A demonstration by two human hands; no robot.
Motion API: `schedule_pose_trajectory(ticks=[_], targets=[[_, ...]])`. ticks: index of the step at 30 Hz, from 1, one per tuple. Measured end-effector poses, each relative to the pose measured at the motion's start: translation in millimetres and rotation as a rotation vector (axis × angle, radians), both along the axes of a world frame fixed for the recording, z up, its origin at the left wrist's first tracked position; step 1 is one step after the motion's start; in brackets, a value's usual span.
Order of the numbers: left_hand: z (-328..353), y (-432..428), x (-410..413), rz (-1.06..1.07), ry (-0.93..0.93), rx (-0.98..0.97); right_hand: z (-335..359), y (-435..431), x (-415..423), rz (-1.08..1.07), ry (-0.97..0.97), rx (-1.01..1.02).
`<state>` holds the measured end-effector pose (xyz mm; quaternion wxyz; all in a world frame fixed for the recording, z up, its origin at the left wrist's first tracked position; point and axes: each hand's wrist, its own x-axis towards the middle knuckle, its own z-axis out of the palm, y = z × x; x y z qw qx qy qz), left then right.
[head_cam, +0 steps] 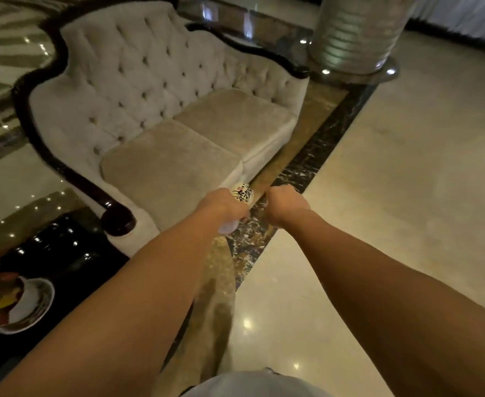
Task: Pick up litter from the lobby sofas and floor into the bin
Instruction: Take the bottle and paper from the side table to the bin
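Note:
Both my arms reach forward over the floor in front of a cream tufted sofa (155, 90) with a dark wooden frame. My left hand (221, 206) is closed around a piece of litter (242, 192), a pale crumpled wrapper or cup with black print that sticks out past my fingers; a whitish bit shows below the hand too. My right hand (285, 203) is a fist just to the right of it, and I cannot see anything in it. The sofa's two seat cushions look bare. No bin is in view.
A dark glossy side table (63, 253) stands at the lower left with a white dish (32, 308) of coloured items on it. A wide ribbed metal column (356, 32) rises at the back right. Polished marble floor (393, 210) with a dark inlaid border stretches to the right.

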<state>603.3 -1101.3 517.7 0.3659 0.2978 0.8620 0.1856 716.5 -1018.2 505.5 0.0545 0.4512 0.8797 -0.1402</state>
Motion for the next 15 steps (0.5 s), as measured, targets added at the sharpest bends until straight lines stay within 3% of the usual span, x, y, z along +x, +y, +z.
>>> schedule_pose_trajectory(ticks=[9,15], targets=[[-21,181,167,-0.463,0.303,0.001,-12,142,181,-0.272,-0.112,-0.023],[-41,302,202,-0.66,0.373,-0.012,-34,250,208,-0.349,-0.122,-0.087]])
